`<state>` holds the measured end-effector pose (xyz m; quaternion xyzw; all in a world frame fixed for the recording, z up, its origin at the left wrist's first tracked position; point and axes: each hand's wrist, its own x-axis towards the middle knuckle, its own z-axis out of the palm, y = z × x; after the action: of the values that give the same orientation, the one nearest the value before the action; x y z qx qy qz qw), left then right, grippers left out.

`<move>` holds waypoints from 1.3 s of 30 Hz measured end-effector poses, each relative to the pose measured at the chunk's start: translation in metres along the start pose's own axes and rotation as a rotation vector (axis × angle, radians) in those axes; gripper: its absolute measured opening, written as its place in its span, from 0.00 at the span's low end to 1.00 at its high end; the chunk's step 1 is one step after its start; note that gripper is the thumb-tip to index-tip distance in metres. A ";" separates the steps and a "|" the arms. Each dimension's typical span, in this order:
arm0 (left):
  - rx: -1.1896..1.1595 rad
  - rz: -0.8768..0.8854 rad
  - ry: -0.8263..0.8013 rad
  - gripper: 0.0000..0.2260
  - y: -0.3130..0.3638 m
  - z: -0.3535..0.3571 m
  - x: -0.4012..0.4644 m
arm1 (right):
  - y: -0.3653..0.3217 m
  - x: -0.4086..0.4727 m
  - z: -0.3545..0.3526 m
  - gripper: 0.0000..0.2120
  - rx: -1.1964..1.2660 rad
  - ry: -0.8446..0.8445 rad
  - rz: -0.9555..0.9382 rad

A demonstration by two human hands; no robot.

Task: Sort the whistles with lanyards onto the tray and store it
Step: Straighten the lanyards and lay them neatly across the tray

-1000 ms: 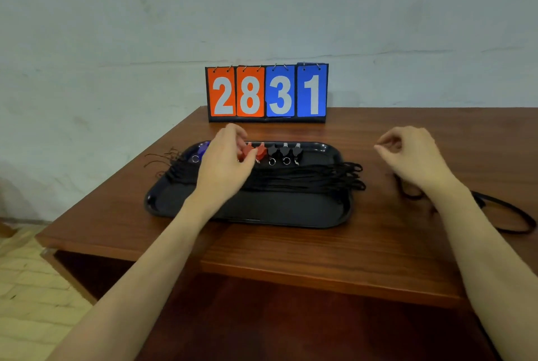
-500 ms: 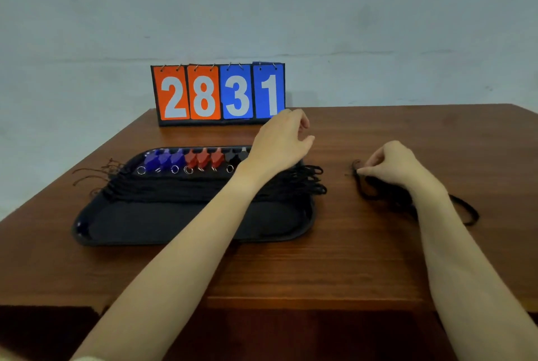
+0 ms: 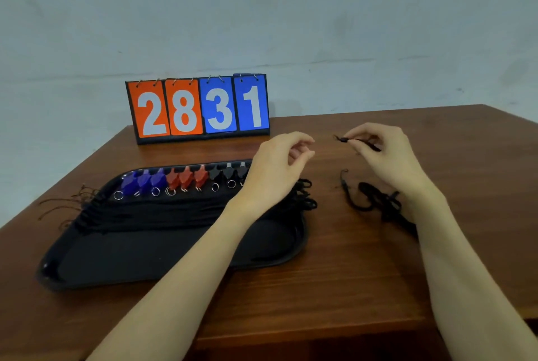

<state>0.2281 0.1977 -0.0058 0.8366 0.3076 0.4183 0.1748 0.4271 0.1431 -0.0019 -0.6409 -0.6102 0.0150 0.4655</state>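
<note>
looks like the sorting step is almost done: 3 blue, 3 red and 3 black plastic whistles point(image 3: 186, 179) sit in a row along the far edge of the black rectangular tray point(image 3: 163, 256) on the brown wooden counter point(image 3: 334, 273), cords piled across it. right hand point(image 3: 387, 154) is raised, pinching the end of a loose black lanyard point(image 3: 369, 200) trailing on the counter just right of the tray. left hand point(image 3: 279, 168) hovers over the tray's right end, fingers loosely curled and holding nothing, so next i'd guess it takes the cord so it can be laid on the tray.
</note>
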 end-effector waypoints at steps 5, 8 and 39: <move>-0.042 0.024 -0.033 0.15 0.002 0.002 -0.002 | -0.014 -0.005 -0.002 0.04 0.204 -0.127 -0.066; -0.011 0.017 -0.025 0.12 0.000 0.002 -0.002 | -0.019 -0.007 0.000 0.03 0.321 -0.191 -0.027; -1.274 -0.561 0.928 0.09 -0.022 -0.085 0.002 | -0.012 -0.008 -0.016 0.28 0.192 0.165 0.136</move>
<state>0.1522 0.2185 0.0331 0.2131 0.2499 0.7550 0.5675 0.4252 0.1247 0.0103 -0.6324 -0.5206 0.0521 0.5712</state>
